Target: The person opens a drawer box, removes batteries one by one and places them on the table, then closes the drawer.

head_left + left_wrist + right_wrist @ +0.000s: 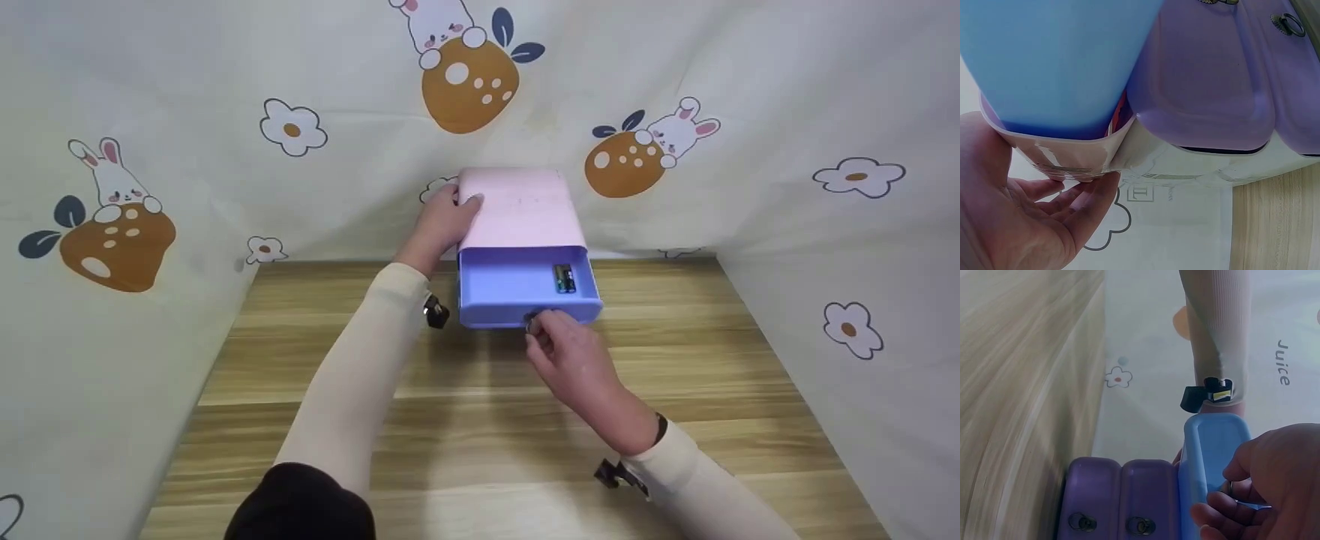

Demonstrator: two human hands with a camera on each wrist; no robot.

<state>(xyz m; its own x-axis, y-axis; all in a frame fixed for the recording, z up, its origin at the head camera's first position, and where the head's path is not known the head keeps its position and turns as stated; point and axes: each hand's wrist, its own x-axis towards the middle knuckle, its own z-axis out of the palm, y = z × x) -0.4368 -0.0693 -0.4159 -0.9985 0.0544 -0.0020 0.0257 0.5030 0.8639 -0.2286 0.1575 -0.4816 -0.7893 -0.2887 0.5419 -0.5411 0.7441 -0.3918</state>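
A small drawer cabinet (517,206) with a pink top stands against the back wall. Its top drawer (499,277), blue, is pulled out, and two dark batteries (565,278) lie inside at the right. My left hand (442,221) holds the cabinet's upper left side, thumb on the top; in the left wrist view the fingers lie along the pink casing (1067,154). With thumb and fingers my right hand (581,367) pinches the metal ring pull (1227,487) on the blue drawer's front, partly hiding it.
Below the blue drawer are two closed purple drawers (1148,489) with metal ring pulls (1140,526). The cabinet is on a wood-grain tabletop (480,435), with patterned cloth (360,195) hanging around its back and sides.
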